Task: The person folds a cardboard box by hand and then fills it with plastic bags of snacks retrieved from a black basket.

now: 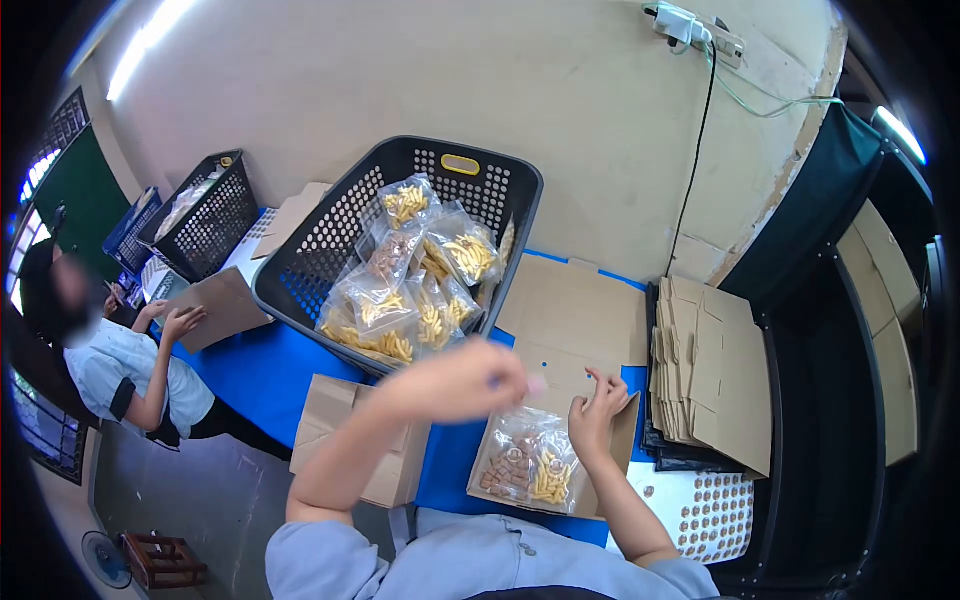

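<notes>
Cardboard box [560, 400] lies open and flat on the blue surface [250, 375], a clear snack bag [528, 467] inside, long axis running toward the person. Right hand [597, 412] rests on the box flap just beside the bag, fingers curled, holding nothing. Left hand [465, 380] hovers above, blurred; grip cannot be told. Right is nearer.

The person wears a light blue-grey shirt with short sleeves, a collar and 1 visible button.

Packing workshop, snack-bag basket [300, 270], flat cartons [715, 370]
</notes>
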Demonstrator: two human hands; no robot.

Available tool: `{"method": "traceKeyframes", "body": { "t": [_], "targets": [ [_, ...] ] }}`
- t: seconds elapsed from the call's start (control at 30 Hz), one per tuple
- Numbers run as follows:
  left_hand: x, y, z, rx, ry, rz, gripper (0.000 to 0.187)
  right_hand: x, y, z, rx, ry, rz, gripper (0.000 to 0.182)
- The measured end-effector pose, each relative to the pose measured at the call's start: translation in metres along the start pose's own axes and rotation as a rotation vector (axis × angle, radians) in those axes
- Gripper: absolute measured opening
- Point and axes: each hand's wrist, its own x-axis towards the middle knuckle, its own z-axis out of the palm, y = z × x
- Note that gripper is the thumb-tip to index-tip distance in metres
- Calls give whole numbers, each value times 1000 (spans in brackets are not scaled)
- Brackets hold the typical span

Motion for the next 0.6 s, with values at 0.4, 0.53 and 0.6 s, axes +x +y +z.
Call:
{"method": "traceKeyframes", "body": {
  "t": [0.4,0.53,0.6],
  "targets": [
    [51,-251,-121,550,-600,-1267,51,119,-178,44,565,-209,-684,37],
    [50,-266,-102,336,-721,-1174,50,95,-174,66,-11,-969,-556,26],
    [53,-271,-100,386,-718,-1170,51,90,-173,74,63,-903,-555,28]
  ]
}}
